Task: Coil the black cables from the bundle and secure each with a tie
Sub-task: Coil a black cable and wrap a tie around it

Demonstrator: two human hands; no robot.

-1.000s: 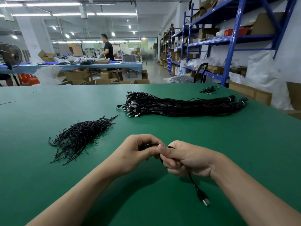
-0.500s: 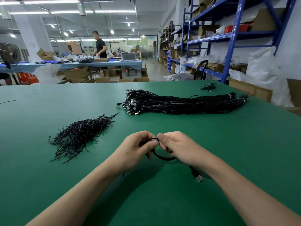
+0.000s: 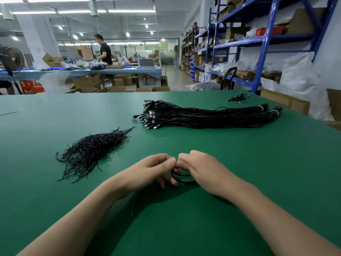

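Left hand (image 3: 150,170), right hand (image 3: 203,171) pinch cable coil (image 3: 182,179) (fingers curled); ties (image 3: 90,148), bundle (image 3: 203,118) beyond.

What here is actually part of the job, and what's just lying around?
Part of the job:
- cable, pinched into a coil by the left hand and right hand
- bundle of cables
- ties, heaped to the left

Just lying about:
- small clump at the far edge
- stray wire
- fan
- shelves
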